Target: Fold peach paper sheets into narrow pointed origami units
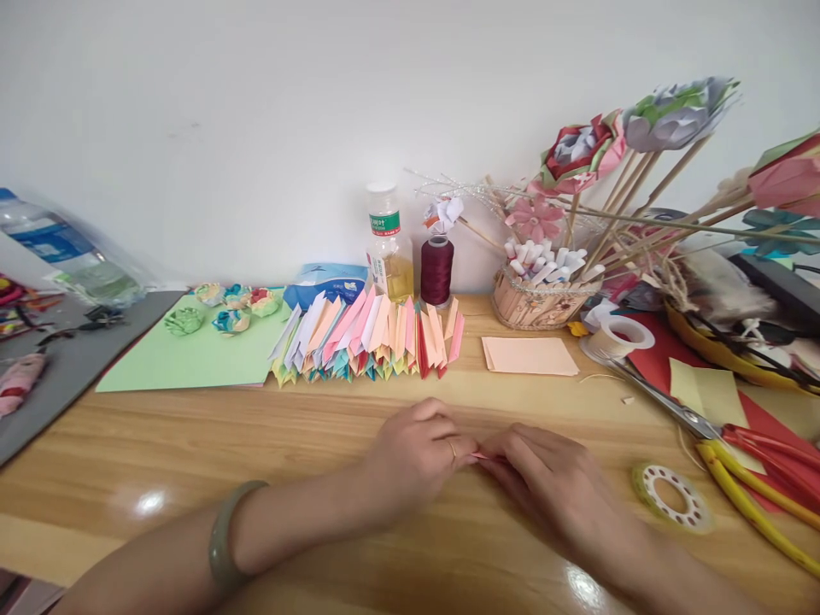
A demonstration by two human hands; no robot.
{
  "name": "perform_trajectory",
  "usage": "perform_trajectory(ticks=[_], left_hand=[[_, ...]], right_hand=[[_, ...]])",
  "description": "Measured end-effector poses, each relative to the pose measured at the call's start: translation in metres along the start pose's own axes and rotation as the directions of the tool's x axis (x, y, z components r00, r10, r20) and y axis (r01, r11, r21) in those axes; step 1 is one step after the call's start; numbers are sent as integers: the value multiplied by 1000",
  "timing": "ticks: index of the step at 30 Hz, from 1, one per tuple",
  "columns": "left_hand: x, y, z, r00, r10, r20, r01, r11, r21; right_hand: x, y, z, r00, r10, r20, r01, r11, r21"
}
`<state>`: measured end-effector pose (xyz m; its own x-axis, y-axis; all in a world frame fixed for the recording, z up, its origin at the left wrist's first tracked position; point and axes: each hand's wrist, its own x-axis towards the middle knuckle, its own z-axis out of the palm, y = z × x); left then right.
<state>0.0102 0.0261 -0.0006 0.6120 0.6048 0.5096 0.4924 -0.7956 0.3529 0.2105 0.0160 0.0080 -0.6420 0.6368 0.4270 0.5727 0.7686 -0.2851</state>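
My left hand (419, 453) and my right hand (551, 474) meet low over the wooden table. Their fingertips pinch a small piece of pink paper (482, 456), most of which the fingers hide. Beyond the hands stands a long row of folded paper pieces (371, 337) in pink, peach, lilac, yellow and teal. To the right of that row lies a small stack of peach paper (530, 355), flat on the table.
Scissors (698, 423) with red and yellow handles and a tape roll (671, 498) lie at the right. A wooden basket (544, 303), a maroon thread spool (436, 272) and a bottle (388, 248) stand along the wall. Green paper (185, 363) bearing several paper flowers lies left.
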Motion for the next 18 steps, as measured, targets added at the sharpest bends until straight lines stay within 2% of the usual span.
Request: perform_trajectory(ticks=[2,4,8,10,15,18], left_hand=[[-1,0,1,998,43,-43,-41,999,35],[-1,1,-1,998,50,-41,-49,999,23],[4,2,-9,995,96,-23,-98,991,-97],[5,2,-13,992,118,-46,-123,981,-149],[5,-1,-18,981,100,-169,-126,980,-154],[4,-5,-23,965,65,-254,-97,988,-117]], right_hand=[[-1,1,-4,999,-23,33,22,1000,8],[0,5,-10,998,-44,53,42,998,36],[-1,14,-20,991,-133,-6,133,988,84],[-1,18,-23,990,-138,-42,141,986,92],[-1,24,-29,986,-82,-142,100,987,126],[-2,31,-36,981,45,-191,-18,990,138]])
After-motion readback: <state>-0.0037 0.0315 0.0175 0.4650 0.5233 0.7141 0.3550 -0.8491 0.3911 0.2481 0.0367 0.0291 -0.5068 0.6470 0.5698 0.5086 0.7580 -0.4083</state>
